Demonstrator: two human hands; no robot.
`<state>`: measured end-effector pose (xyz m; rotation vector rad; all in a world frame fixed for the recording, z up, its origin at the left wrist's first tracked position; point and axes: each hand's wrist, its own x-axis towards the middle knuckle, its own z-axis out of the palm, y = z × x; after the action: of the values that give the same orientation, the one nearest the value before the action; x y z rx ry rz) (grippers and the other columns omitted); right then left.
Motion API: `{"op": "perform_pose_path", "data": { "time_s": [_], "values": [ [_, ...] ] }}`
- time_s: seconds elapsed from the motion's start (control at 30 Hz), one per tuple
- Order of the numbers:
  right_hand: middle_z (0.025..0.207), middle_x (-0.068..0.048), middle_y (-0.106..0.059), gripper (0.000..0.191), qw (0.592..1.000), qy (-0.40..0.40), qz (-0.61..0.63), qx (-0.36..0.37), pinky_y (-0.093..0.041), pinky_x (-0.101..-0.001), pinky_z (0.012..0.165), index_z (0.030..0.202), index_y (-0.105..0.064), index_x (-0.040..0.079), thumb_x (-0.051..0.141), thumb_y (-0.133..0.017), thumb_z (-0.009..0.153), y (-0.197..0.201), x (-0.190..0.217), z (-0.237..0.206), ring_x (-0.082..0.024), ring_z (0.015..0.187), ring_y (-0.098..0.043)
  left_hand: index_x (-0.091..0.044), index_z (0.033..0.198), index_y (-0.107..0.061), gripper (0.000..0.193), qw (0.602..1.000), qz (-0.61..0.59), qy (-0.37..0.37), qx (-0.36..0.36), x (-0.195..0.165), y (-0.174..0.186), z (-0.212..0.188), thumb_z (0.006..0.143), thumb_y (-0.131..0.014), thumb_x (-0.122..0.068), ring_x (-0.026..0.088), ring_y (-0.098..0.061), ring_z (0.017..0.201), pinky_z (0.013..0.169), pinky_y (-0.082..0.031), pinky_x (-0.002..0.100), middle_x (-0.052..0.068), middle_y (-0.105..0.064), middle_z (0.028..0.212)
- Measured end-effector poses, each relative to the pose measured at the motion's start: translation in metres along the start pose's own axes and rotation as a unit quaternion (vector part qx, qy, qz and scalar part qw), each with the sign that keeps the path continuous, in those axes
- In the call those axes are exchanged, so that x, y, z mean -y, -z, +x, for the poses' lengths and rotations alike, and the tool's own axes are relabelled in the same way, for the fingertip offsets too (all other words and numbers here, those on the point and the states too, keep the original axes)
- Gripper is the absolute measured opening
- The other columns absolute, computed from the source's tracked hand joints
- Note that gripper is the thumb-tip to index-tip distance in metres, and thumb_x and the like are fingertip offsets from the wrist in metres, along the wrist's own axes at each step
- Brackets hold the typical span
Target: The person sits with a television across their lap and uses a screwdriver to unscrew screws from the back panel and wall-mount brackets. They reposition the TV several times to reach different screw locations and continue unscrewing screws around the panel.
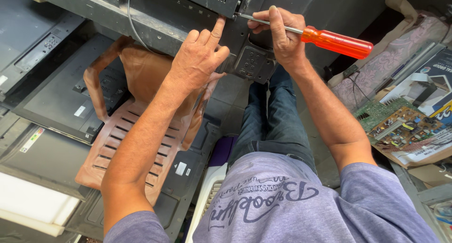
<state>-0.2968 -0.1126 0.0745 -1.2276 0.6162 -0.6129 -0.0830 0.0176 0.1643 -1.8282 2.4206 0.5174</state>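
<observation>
Screwdriver (329, 39) within right-hand fingers (278, 29)

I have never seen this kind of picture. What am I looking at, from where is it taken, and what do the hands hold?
There is one picture, from a camera worn on a person's head, looking down at their own arms and lap. No machine is involved. The right hand holds a screwdriver with an orange handle, its tip against the back of a black television. The left hand presses a finger on that panel beside the tip. Below are a brown plastic chair, more flat screens lying down, and at right a green circuit board.
</observation>
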Motion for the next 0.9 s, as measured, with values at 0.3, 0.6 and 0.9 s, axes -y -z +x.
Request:
{"op": "perform_pose_path", "data": {
  "time_s": [0.3, 0.6, 0.9],
  "values": [
    [0.102, -0.019, -0.076, 0.046, 1.000, -0.027, 0.014, 0.005, -0.064, -0.0326, 0.088, 0.116, -0.071, -0.009, 0.025, -0.040, 0.120, 0.010, 0.007, 0.005, -0.024, 0.095, -0.077, -0.013, 0.088, -0.056, 0.061, 1.000, -0.003, 0.018, 0.009, -0.002, 0.001, 0.004, 0.057, -0.094, -0.050, 0.023, -0.054, 0.094, 0.080, -0.046, 0.036, 0.026, -0.042, 0.159],
    [0.084, -0.013, -0.075, 0.044, 0.983, -0.074, -0.149, 0.081, -0.065, -0.0284, 0.071, 0.099, -0.073, -0.006, 0.025, -0.050, 0.119, 0.017, 0.047, 0.053, -0.017, 0.079, -0.078, -0.013, 0.087, -0.057, 0.060, 1.000, -0.002, 0.026, 0.015, -0.004, -0.003, 0.005, 0.059, -0.094, -0.051, 0.021, -0.055, 0.093, 0.080, -0.047, 0.035, 0.024, -0.044, 0.158],
    [0.075, -0.009, -0.071, 0.052, 0.949, -0.065, -0.262, 0.164, -0.060, -0.0287, 0.061, 0.093, -0.072, -0.002, 0.035, -0.047, 0.121, 0.005, 0.071, 0.095, -0.015, 0.072, -0.075, -0.014, 0.087, -0.057, 0.058, 0.999, -0.013, 0.031, 0.016, -0.004, 0.010, 0.012, 0.057, -0.095, -0.047, 0.021, -0.055, 0.092, 0.080, -0.047, 0.035, 0.022, -0.047, 0.156]
  ]
}}
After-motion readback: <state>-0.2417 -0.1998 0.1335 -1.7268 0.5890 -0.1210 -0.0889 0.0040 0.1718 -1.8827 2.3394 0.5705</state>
